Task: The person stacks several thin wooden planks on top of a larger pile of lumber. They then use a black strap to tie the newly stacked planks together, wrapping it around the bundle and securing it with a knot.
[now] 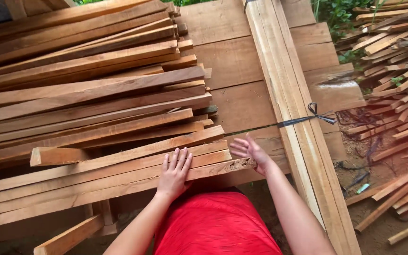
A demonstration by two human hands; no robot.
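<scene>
Bench: I see broad wooden planks.
On it: stacked slats, tied long bundle.

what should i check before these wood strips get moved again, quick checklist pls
1. Left hand flat on the nearest wood strips, fingers spread: ok.
2. Right hand at the ragged end of the front strip, open, not gripping: not ok for lifting.
3. Splinter hazard at that ragged end, right beside bare fingers: not ok.
4. Stack of strips behind lies uneven, one short offcut sitting loose on top: not ok.
5. Long bundle on the right tied with a dark strap: ok.
6. Support under the front strips: cannot tell.
</scene>
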